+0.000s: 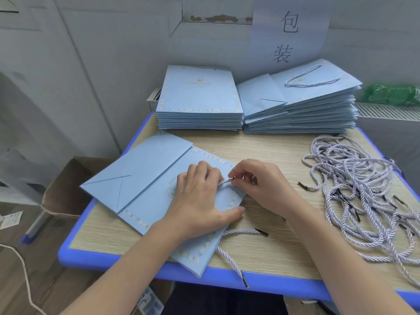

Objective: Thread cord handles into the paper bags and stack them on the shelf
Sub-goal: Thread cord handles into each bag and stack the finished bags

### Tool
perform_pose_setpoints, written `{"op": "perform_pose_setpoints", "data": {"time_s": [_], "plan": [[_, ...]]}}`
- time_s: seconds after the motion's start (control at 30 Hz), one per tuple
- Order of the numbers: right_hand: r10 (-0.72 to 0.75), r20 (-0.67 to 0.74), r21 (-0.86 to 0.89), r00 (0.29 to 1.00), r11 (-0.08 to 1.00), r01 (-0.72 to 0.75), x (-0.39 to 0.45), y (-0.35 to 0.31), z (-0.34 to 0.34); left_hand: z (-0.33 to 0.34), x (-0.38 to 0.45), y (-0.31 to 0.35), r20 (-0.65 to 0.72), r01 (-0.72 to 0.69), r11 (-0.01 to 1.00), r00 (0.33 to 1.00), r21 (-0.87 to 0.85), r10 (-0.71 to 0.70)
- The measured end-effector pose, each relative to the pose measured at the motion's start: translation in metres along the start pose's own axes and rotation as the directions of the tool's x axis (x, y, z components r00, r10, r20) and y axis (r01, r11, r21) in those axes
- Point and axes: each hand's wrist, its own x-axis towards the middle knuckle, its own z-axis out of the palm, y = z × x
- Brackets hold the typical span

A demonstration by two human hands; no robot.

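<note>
Pinching cord tip (231, 178), right hand (254, 185); left hand (200, 201) flat, pressing paper bag (145, 178).

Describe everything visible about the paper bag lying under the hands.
The paper bag is light blue, looks like matte card paper, folded flat and lying askew on the table. Its folded bottom flap faces up at the far left; a pale dotted border and faint print mark its face. The left hand presses on it, while the right hand pinches a lilac twisted cord at its top edge. Another cord end trails from beneath its near corner.
</note>
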Motion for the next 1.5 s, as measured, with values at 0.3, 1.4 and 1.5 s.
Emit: {"op": "perform_pose_setpoints", "data": {"time_s": [0.3,1.4,1.5], "plan": [[0.022,0.066,0.004,0.998,1.000,-0.022,-0.001,-0.006,-0.004,-0.011,0.003,-0.004,-0.057,0.006,0.971,0.998,-0.240,-0.020],[-0.123,-0.192,-0.151,0.974,0.984,0.094,-0.001,0.004,0.006,-0.015,0.006,-0.017,-0.110,0.073,0.854,0.983,-0.516,-0.150],[0.142,-0.371,-0.037,0.918,0.985,-0.168,0.001,0.013,-0.015,-0.014,0.008,-0.023,-0.095,0.042,0.919,0.992,-0.392,-0.086]]}}
